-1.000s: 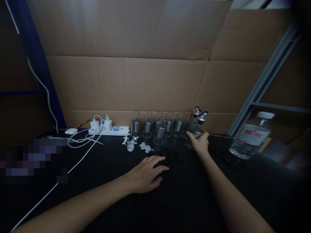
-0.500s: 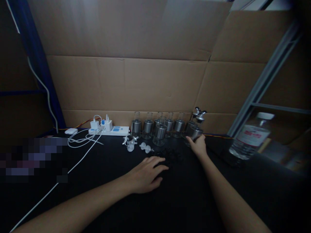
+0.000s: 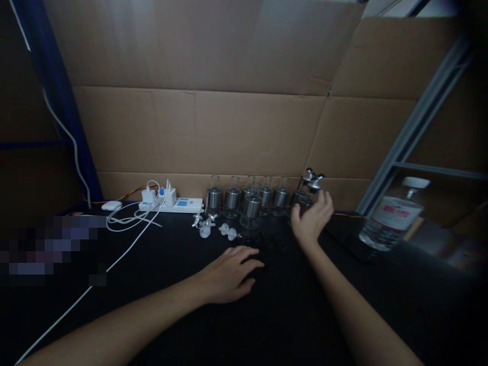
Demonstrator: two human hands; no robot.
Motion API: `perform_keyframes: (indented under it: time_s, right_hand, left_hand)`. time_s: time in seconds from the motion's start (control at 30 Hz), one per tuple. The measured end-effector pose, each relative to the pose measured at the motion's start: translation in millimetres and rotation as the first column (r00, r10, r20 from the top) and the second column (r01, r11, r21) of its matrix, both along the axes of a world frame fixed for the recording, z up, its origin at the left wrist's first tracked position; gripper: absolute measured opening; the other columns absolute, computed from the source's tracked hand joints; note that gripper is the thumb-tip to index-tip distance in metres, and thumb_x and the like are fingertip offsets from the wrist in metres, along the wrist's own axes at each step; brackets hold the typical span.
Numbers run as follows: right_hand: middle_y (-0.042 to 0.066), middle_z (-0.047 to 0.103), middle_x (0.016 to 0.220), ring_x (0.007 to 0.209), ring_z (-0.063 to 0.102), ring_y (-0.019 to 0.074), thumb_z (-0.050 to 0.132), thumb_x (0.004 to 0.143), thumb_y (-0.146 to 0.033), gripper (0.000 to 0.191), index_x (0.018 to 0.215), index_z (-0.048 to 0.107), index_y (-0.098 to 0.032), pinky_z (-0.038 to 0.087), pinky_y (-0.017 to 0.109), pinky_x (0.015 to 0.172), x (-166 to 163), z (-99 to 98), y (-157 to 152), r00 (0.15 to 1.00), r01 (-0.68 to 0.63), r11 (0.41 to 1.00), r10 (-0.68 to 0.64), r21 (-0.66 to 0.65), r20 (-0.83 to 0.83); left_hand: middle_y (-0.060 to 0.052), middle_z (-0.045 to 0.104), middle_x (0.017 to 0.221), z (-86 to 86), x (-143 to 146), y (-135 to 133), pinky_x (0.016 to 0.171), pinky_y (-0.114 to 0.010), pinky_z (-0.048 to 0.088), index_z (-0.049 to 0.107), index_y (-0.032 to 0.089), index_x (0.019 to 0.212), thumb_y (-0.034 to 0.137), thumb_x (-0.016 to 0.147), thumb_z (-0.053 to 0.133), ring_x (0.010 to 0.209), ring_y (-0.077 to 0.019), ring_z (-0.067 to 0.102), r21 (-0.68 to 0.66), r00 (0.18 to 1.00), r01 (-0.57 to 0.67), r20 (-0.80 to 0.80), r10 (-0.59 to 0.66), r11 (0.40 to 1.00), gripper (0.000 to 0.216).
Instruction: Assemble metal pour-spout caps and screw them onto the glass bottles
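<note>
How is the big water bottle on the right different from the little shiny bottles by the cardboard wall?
The water bottle is much bigger than the small metal-banded bottles. It is clear plastic with a white cap and a label; they have shiny metal bands and narrow glass necks. It stands alone; they stand in a row. Both are see-through and upright.

We see two bare forearms, no sleeves reaching into view. Our left hand (image 3: 229, 274) and right hand (image 3: 311, 219) wear no gloves, rings, watch or bands. The fingers (image 3: 247, 252) are slim, nails short and unpainted as far as the dim light shows.
</note>
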State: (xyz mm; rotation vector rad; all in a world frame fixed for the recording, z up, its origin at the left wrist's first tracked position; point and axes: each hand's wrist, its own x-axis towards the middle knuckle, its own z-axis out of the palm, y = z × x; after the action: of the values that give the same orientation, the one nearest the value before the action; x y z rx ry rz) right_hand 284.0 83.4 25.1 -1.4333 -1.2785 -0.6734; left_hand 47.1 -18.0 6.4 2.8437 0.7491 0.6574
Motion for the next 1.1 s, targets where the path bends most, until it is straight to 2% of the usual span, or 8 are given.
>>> perform_keyframes:
  time_s: [0.1,0.23,0.33,0.47,0.67,0.87,0.97,1.1]
  right_hand:
    - [0.016,0.029,0.125,0.117,0.026,0.0293,0.040,0.076,-0.029,0.053,0.125,0.028,-0.013,0.026,0.047,0.091,-19,1.1,0,0.981,-0.140,0.987,0.150,-0.085,0.123]
    - [0.011,0.032,0.124,0.115,0.031,0.0267,0.037,0.079,-0.032,0.043,0.121,0.036,-0.023,0.030,0.045,0.090,-42,-2.4,-1,0.897,-0.300,0.916,0.366,-0.268,0.246]
    - [0.010,0.028,0.129,0.119,0.027,0.0268,0.037,0.080,-0.037,0.044,0.123,0.034,-0.027,0.030,0.046,0.091,-57,-5.3,-5,0.841,-0.339,0.860,0.459,-0.382,0.286]
    - [0.010,0.024,0.132,0.121,0.024,0.0276,0.036,0.081,-0.040,0.045,0.125,0.032,-0.029,0.029,0.048,0.091,-64,-8.6,-4,0.829,-0.330,0.816,0.491,-0.475,0.267]
    - [0.011,0.024,0.132,0.121,0.025,0.0285,0.037,0.080,-0.036,0.050,0.128,0.024,-0.029,0.030,0.050,0.089,-61,-11.3,4,0.830,-0.323,0.825,0.482,-0.464,0.280]
    - [0.009,0.038,0.116,0.109,0.037,0.0269,0.038,0.079,-0.031,0.038,0.117,0.039,-0.028,0.036,0.045,0.084,-62,-4.5,1,0.845,-0.320,0.853,0.454,-0.413,0.283]
    - [0.010,0.039,0.107,0.102,0.040,0.0268,0.039,0.079,-0.030,0.032,0.110,0.045,-0.025,0.038,0.044,0.081,-62,-2.3,0,0.859,-0.331,0.870,0.438,-0.365,0.266]
    - [0.011,0.035,0.103,0.102,0.040,0.0251,0.040,0.079,-0.030,0.029,0.104,0.049,-0.020,0.036,0.040,0.087,-59,-4.6,2,0.863,-0.372,0.875,0.449,-0.309,0.232]
  left_hand:
    - [-0.008,0.038,0.126,-1.1,0,0,0.094,-0.038,0.032,0.041,0.019,0.115,0.020,0.078,0.044,0.116,-0.0213,0.034,0.007,1.000,-0.002,0.006,0.002,1.000,0.038]
    - [-0.008,0.038,0.126,-1.4,1,0,0.094,-0.039,0.032,0.042,0.019,0.115,0.021,0.078,0.044,0.116,-0.0219,0.034,0.011,1.000,-0.002,0.004,0.002,1.000,0.037]
    - [-0.008,0.038,0.126,-0.9,1,0,0.094,-0.039,0.032,0.042,0.020,0.114,0.021,0.078,0.045,0.116,-0.0219,0.034,0.006,1.000,0.003,0.004,-0.003,1.000,0.036]
    - [-0.009,0.038,0.125,-0.5,0,0,0.093,-0.038,0.033,0.043,0.019,0.113,0.021,0.078,0.044,0.115,-0.0217,0.035,0.013,1.000,0.003,0.001,-0.003,1.000,0.034]
    - [-0.008,0.039,0.125,-2.3,1,1,0.093,-0.037,0.033,0.045,0.019,0.112,0.022,0.078,0.044,0.114,-0.0215,0.036,0.020,1.000,-0.009,-0.010,0.009,1.000,0.034]
    - [-0.008,0.040,0.125,-2.2,1,1,0.092,-0.039,0.034,0.045,0.020,0.111,0.022,0.078,0.044,0.114,-0.0220,0.037,0.001,1.000,-0.009,-0.005,0.009,1.000,0.033]
    - [-0.008,0.040,0.124,-0.8,0,0,0.092,-0.038,0.034,0.046,0.019,0.110,0.022,0.079,0.044,0.113,-0.0217,0.037,0.005,1.000,-0.011,-0.006,0.011,1.000,0.032]
    - [-0.008,0.041,0.123,0.2,0,0,0.093,-0.036,0.033,0.047,0.018,0.110,0.023,0.079,0.043,0.113,-0.0210,0.037,0.012,1.000,-0.011,-0.017,0.011,1.000,0.032]
